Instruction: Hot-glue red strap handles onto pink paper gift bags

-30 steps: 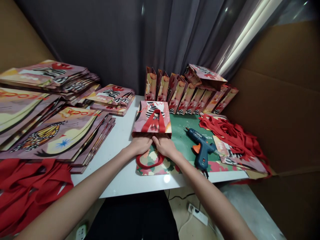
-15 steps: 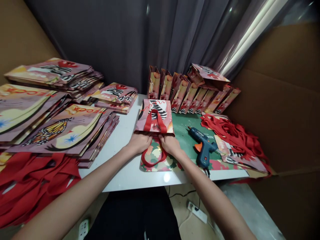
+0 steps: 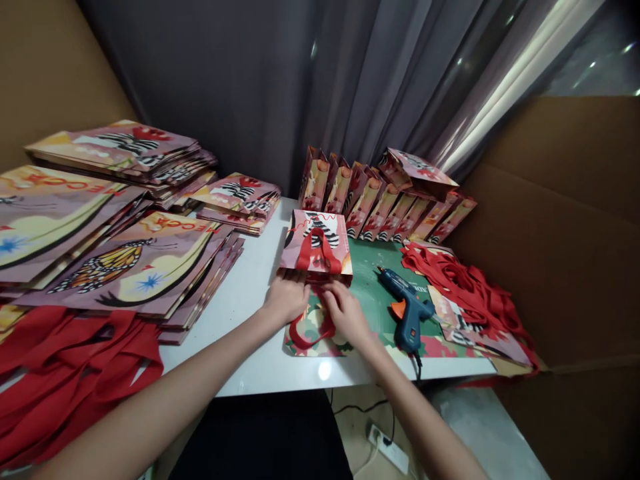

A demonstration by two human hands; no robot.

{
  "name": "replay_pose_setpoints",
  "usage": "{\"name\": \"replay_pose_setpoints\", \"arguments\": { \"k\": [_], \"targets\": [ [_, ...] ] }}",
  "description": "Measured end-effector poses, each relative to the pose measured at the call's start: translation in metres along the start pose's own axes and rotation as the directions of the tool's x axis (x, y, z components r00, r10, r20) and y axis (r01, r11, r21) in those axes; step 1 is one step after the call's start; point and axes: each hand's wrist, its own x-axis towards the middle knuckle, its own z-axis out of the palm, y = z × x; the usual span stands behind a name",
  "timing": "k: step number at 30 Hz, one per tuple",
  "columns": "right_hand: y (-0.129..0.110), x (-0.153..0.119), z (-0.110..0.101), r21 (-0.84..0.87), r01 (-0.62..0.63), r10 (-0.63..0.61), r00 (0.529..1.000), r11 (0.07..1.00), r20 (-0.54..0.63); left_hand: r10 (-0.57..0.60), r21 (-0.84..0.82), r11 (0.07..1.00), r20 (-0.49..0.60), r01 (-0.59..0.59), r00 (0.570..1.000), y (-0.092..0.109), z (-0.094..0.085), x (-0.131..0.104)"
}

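A small patterned paper bag (image 3: 295, 247) lies on the table with its open edge toward me. One red ribbon handle (image 3: 334, 259) rests on its upper face, and another red ribbon loop (image 3: 309, 341) hangs out onto the mat. My left hand (image 3: 287, 298) is at the left of the bag's opening, its fingers partly inside and closed on the edge. At the right of the opening is my right hand (image 3: 343, 308), fingertips on the bag's lower edge, thumb near the ribbon. The fingertips of both hands are partly hidden by the bag.
A blue glue gun (image 3: 407, 310) lies on the green mat (image 3: 373, 267). Finished-looking bags (image 3: 364, 203) stand in a row behind. Flat bag stacks (image 3: 125, 267) and red ribbons (image 3: 75, 380) fill the left; more red ribbons (image 3: 465, 283) lie right.
The view has shifted slightly, so the table sits lower in it. My right hand's fingers have spread a little at the bag's opening; my left hand stays at the edge.
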Motion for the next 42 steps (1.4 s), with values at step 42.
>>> {"name": "replay_pose_setpoints", "arguments": {
  "k": [42],
  "targets": [
    [-0.015,-0.061,0.004,0.519,0.114,0.259,0.765,0.847,-0.590,-0.010,0.118,0.993,-0.054,0.016,0.998,0.002,0.008,-0.001]
  ]
}}
